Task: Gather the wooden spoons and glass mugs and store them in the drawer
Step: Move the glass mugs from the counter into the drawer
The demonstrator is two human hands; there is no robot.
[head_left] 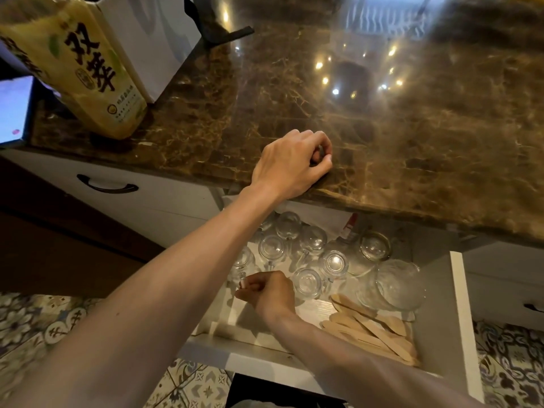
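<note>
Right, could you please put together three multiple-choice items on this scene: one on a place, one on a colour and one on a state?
1. Where do the wooden spoons lie?
A. on the floor
B. in the drawer
C. in a hand

2. What colour is the countertop?
A. white
B. green
C. brown with pale veins

3. In what state is the drawer that holds the glass mugs?
A. pulled open
B. pushed shut
C. lifted out entirely

Answers:
1 B: the spoons lie piled inside the drawer, at its front right.
2 C: the stone is brown with lighter veining.
3 A: the drawer stands out from under the countertop, with its contents in view.
</note>
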